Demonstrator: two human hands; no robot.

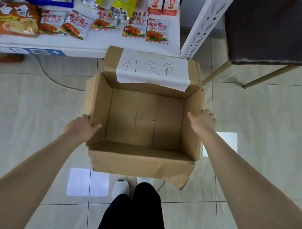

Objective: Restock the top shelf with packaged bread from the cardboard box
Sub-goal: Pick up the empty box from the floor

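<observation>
Empty brown cardboard box [139,163] centre frame, long axis left-right, between your hands | left hand [81,127] grips its left wall | right hand [202,121] spread, unclenched, at right wall

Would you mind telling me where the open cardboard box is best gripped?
Probably by the top edges of its two side walls, one hand from each side, thumbs inside. The cardboard box stands open and empty, so those rims are free; the left hand grips the left one, the right hand is at the right.
</observation>
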